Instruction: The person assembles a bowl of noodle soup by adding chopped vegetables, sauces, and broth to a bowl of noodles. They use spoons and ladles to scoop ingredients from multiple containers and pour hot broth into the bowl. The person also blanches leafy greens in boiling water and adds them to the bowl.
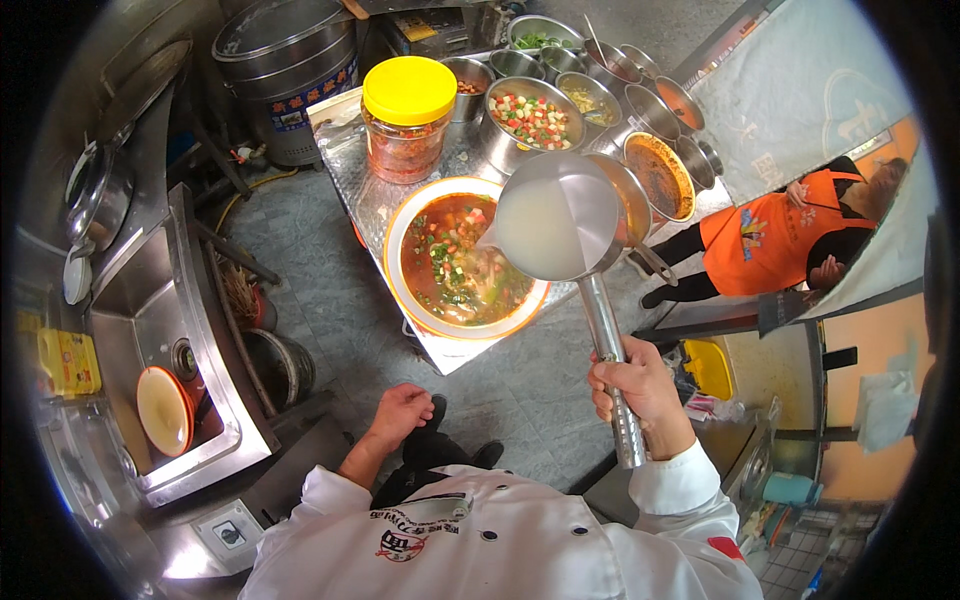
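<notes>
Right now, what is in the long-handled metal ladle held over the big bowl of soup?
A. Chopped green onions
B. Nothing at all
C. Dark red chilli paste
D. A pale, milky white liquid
D: the right hand grips the handle of the ladle, whose cup holds a pale, milky white liquid, tipped over the orange-rimmed soup bowl.

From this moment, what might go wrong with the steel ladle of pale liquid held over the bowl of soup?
1. The long-handled steel ladle is tilted at the rim of the orange-rimmed bowl of red soup; the pale liquid may splash onto the metal table.
2. The bowl sits near the table's corner, so a knock could tip it off.
3. Only the right hand grips the handle, far from the cup; the left hand hangs free, so the ladle may wobble.
</notes>
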Available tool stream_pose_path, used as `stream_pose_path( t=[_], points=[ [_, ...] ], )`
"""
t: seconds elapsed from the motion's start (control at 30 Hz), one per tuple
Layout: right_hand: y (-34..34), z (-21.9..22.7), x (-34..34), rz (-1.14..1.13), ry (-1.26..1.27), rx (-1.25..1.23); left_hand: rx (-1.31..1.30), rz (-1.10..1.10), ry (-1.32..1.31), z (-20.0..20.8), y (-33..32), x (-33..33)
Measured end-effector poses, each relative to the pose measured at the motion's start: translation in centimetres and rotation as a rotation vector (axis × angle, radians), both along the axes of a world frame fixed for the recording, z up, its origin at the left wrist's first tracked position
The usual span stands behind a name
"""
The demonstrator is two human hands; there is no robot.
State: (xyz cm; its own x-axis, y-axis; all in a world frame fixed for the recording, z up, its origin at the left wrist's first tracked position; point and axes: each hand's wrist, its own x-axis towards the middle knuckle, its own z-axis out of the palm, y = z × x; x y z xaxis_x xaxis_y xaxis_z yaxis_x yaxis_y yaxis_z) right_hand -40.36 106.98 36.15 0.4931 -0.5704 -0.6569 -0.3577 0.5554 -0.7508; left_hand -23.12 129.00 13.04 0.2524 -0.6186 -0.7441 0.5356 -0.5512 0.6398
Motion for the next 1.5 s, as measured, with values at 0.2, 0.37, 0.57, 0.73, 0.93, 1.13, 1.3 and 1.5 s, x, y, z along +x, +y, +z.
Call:
stream_pose_path(
  t=[0.2,0.37,0.57,0.73,0.93,1.13,1.3,1.5],
  points=[
    [0.3,0.1,0.2,0.005,0.008,-0.025,-0.015,-0.013,-0.017,-0.4,-0.1,0.1],
    [0.4,0.1,0.1,0.012,0.001,-0.016,-0.019,-0.015,-0.003,-0.6,0.0,0.2],
    [0.8,0.0,0.3,0.028,0.019,-0.042,-0.007,-0.016,-0.008,-0.2,0.4,0.5],
    [1.1,0.4,0.7,0.029,0.048,-0.067,-0.008,-0.004,-0.002,-0.3,0.6,0.6],
    [1.6,0.8,0.6,0.012,0.01,-0.075,-0.014,-0.018,-0.009,-0.7,0.9,0.7],
    [2.0,0.5,-0.9,-0.006,-0.063,-0.037,0.005,-0.051,-0.032,-0.5,1.3,0.2],
    [2.2,-0.3,-5.1,-0.041,-0.344,0.307,0.034,-0.087,-0.105,0.3,1.9,-1.2],
    [4.9,-2.8,-13.0,0.101,-0.662,0.563,0.098,-0.217,-0.191,1.5,1.9,-5.8]
  ],
)
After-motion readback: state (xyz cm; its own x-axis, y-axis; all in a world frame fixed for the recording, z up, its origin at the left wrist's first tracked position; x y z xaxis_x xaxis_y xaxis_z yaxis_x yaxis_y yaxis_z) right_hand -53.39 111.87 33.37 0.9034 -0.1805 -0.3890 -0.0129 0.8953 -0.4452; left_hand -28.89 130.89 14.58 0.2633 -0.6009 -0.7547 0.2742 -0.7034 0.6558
